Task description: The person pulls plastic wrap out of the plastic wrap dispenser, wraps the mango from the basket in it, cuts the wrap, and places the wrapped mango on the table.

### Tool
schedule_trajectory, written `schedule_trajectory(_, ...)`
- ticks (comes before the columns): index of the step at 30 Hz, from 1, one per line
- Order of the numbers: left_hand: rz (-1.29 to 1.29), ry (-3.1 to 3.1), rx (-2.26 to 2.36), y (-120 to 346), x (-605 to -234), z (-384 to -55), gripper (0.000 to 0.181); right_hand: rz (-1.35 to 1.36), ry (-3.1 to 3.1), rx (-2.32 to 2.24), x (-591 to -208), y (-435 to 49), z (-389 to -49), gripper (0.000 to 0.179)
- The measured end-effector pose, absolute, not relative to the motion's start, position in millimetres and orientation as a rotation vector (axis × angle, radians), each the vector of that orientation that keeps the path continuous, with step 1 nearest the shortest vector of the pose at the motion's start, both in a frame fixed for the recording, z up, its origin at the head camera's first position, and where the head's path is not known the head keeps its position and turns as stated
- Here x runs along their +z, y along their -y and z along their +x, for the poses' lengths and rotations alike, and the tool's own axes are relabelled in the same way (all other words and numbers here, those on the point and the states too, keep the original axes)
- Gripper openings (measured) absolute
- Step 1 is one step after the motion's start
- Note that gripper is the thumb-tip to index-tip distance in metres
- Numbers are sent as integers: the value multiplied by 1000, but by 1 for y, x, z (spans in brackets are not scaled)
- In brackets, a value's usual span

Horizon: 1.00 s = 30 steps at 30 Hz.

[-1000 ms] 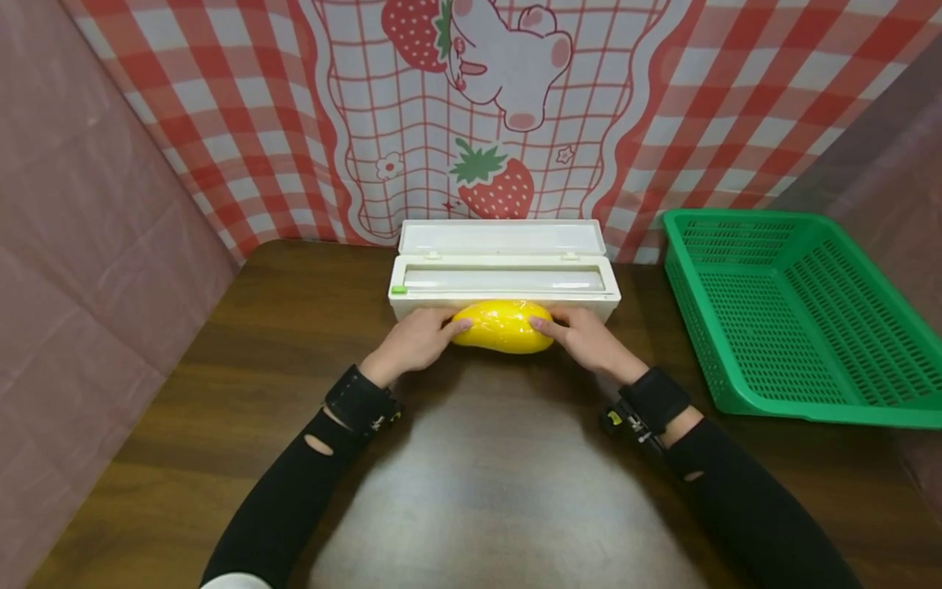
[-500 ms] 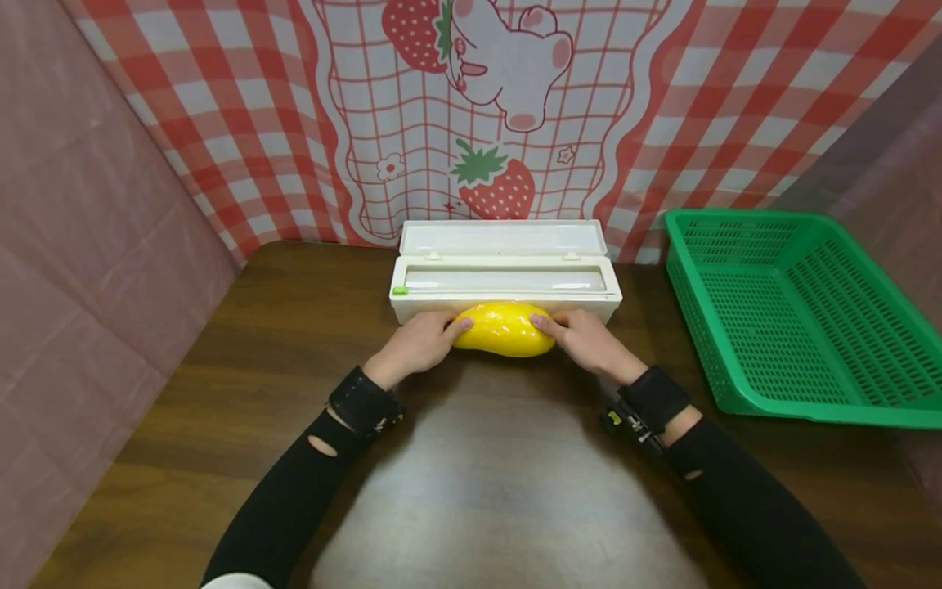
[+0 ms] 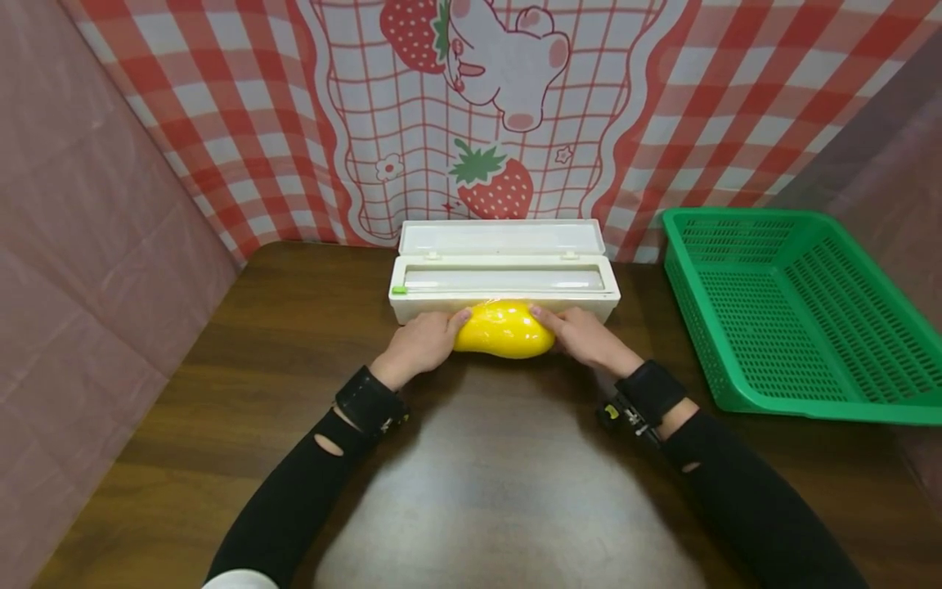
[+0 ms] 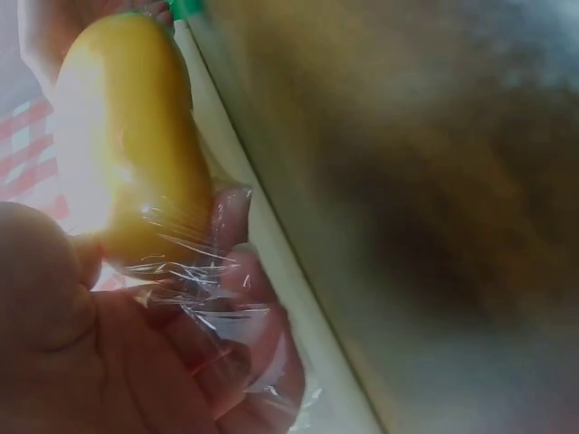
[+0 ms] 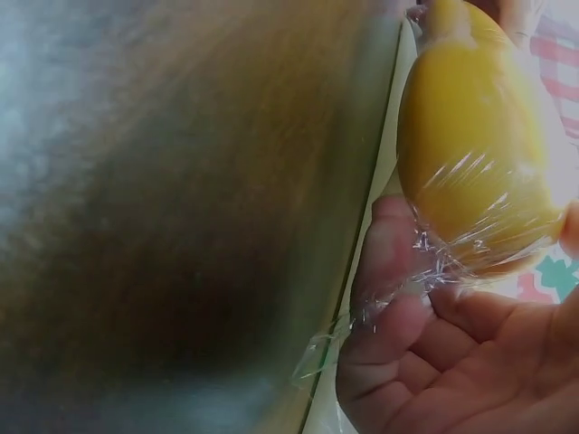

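Around the wrapped yellow fruit (image 3: 504, 331), left hand (image 3: 421, 342) and right hand (image 3: 591, 337) curl inward.

Yellow oblong piece (image 3: 506, 330): glossy, wrapped in clear film (image 5: 452, 260), loose at both ends; crosswise just in front of white box (image 3: 508, 261).

Head view: from above near side of bench (image 3: 508, 491), looking forward and down, far enough back to frame left hand (image 3: 421, 342), right hand (image 3: 587, 339) and green basket (image 3: 780, 327). Wrist views: close up, each over own hand toward yellow object (image 3: 504, 330), tipped sideways. Yellow object, bench, checked cloth (image 3: 199, 94) common to all three.
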<state>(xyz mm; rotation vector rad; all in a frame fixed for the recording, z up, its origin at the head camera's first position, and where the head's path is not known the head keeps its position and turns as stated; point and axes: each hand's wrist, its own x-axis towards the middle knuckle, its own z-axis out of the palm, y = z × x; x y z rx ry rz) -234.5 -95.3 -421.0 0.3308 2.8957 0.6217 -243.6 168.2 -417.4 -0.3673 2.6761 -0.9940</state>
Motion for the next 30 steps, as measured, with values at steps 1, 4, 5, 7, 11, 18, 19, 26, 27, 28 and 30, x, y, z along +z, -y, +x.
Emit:
schedule_trajectory(1,330,-2890,613,95,-421,-235,68,-362,-2664,-1003,-417,-168,-244,73)
schedule_trajectory(4,329,-2871,594,95,-419,-236,68,-344,-2620,-1037,-417,-168,-246,72)
schedule_trajectory(5,327,-2867,590,95,-418,-236,69,-340,-2606,-1050,-417,-168,-247,71)
schedule_trajectory(7,320,-2856,588,95,-417,-236,70,-334,-2581,-1071,-417,-167,-247,72)
schedule_trajectory(11,299,-2847,584,95,-417,-237,75,-320,-2556,-1101,-417,-166,-248,75)
schedule_trajectory(18,280,-2943,649,91,-418,-233,71,-314,-2581,-1067,-417,-166,-248,76)
schedule_trajectory(19,282,-2971,662,91,-417,-233,70,-320,-2584,-1062,-416,-166,-248,76)
schedule_trajectory(26,289,-3021,778,92,-405,-228,66,-332,-2552,-1094,-414,-168,-246,73)
schedule_trajectory(27,281,-3003,794,93,-403,-227,66,-331,-2544,-1105,-414,-168,-246,73)
schedule_trajectory(28,275,-2983,806,94,-401,-227,66,-332,-2539,-1113,-414,-168,-245,73)
schedule_trajectory(30,247,-2961,796,96,-397,-227,68,-338,-2543,-1109,-415,-170,-245,74)
